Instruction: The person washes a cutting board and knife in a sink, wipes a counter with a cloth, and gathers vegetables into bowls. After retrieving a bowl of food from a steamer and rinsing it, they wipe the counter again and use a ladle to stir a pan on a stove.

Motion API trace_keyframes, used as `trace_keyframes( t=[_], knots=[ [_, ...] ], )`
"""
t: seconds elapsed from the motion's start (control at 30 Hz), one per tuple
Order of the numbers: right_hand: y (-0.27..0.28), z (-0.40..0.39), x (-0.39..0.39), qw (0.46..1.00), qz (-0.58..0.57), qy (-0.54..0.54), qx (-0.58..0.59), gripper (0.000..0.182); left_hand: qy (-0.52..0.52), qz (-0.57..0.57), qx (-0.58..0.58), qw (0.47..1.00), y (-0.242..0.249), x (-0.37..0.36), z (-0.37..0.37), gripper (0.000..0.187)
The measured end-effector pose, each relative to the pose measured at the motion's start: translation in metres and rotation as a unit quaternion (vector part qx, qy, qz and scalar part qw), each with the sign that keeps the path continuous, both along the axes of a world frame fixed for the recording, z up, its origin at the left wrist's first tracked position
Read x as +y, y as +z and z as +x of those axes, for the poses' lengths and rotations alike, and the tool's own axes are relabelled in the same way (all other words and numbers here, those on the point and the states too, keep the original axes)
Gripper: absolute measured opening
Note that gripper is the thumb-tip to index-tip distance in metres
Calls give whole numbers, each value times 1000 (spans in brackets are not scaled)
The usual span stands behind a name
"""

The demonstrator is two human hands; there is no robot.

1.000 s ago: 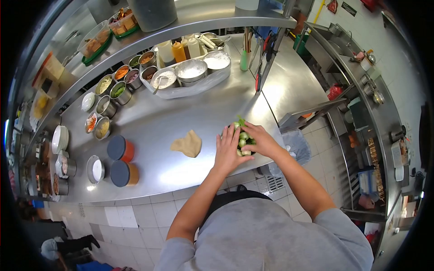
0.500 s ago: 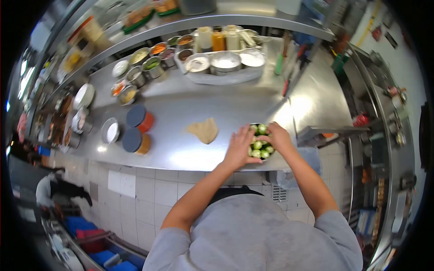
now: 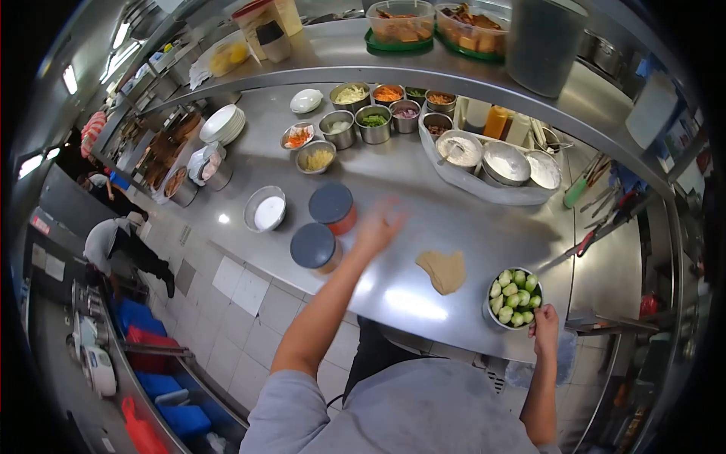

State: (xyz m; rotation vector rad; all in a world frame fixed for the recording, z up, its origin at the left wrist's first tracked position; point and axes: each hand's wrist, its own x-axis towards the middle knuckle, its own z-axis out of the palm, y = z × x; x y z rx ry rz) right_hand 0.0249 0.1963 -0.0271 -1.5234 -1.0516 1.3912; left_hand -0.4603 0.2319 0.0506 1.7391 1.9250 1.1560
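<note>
A round metal container (image 3: 491, 316) filled with small green vegetables (image 3: 516, 296), pale at their ends, stands near the front edge of the steel counter. My right hand (image 3: 544, 331) is closed at its right rim, fingers curled. My left hand (image 3: 383, 225) is smeared by motion over the counter, just right of a dark-lidded jar with red contents (image 3: 333, 206); its fingers cannot be made out clearly. Nearer me sits a second dark-lidded jar (image 3: 314, 248) with orange-brown contents. A flat beige piece, like dough (image 3: 443, 271), lies between my hands.
A bowl of white stuff (image 3: 266, 209) is left of the jars. Metal pots of chopped vegetables (image 3: 374, 125) and a tray (image 3: 491, 193) with white powders and bottles line the back. An overhead shelf (image 3: 454, 83) crosses above. Another person (image 3: 125, 246) bends at far left.
My left hand has left the vegetable container and swung left towards the jars. My right hand has shifted to the container's right rim. The view has turned left.
</note>
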Motion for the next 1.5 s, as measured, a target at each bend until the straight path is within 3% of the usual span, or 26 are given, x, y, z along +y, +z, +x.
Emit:
trace_keyframes(
  t=[0.03,0.1,0.13,0.2,0.27,0.33,0.37,0.4,0.43,0.47,0.57,0.63,0.67,0.73,0.77,0.87,0.9,0.97,1.1,1.2,1.27,1.3,1.37,1.47,1.5],
  knots=[
    [5,-12,12,1000,-6,-4,-17,16,64,-71,-46,994,26,12,-35,44],
    [12,-41,33,999,-14,-14,-40,12,105,108,14,989,-18,64,-135,43],
    [4,-53,42,999,-13,-23,-44,12,133,57,-26,989,-18,84,-175,40],
    [-20,-75,65,995,42,-49,-79,9,183,62,-9,981,-25,122,-240,34],
    [-6,-110,80,993,36,-44,-99,13,187,24,-25,982,-35,155,-298,33],
    [6,-149,89,992,29,-46,-118,19,155,40,194,968,-73,200,-355,30],
    [9,-169,93,995,24,-51,-88,24,142,43,191,970,-90,220,-379,30],
    [11,-186,95,996,21,-56,-59,28,114,-40,357,926,-105,241,-398,29],
    [11,-199,96,995,23,-68,-64,28,84,-116,512,847,-113,259,-407,29],
    [10,-211,97,999,21,-43,-25,28,94,-15,470,877,-107,256,-404,29],
    [27,-239,82,1000,8,-20,5,27,77,-84,449,886,-100,276,-403,32],
    [34,-245,70,1000,2,-21,4,25,203,-154,196,947,-91,279,-394,40],
    [31,-242,61,999,-19,-32,-6,26,198,-153,198,948,-88,286,-393,40],
    [20,-234,42,998,-42,-48,-14,26,201,-228,-79,949,-88,295,-391,48],
    [16,-228,32,996,-59,-71,-12,25,196,-229,-78,950,-88,297,-389,48],
    [11,-210,0,990,-87,-108,-12,25,159,20,192,968,-85,300,-385,29],
    [13,-204,-7,989,-94,-116,-11,26,156,22,192,969,-81,298,-384,29],
    [21,-193,-21,987,-92,-130,-18,25,132,87,34,987,-67,290,-382,33],
    [34,-173,-30,988,-59,-138,-40,25,53,205,49,976,-19,269,-368,29],
    [58,-174,-21,993,6,-118,-24,27,-53,208,59,975,24,251,-333,24],
    [82,-180,-13,992,83,-99,-13,29,-17,45,-158,986,91,210,-260,16],
    [92,-181,-12,988,127,-89,-13,29,-18,6,-92,996,109,196,-232,18],
    [115,-183,-12,972,229,-50,-34,31,-38,-22,-88,995,142,154,-151,19],
    [177,-168,-31,890,403,70,-201,36,-87,-73,-93,989,119,122,-51,22],
    [193,-159,-42,885,418,109,-174,37,-128,-57,-127,982,108,105,-6,21]
  ],
)
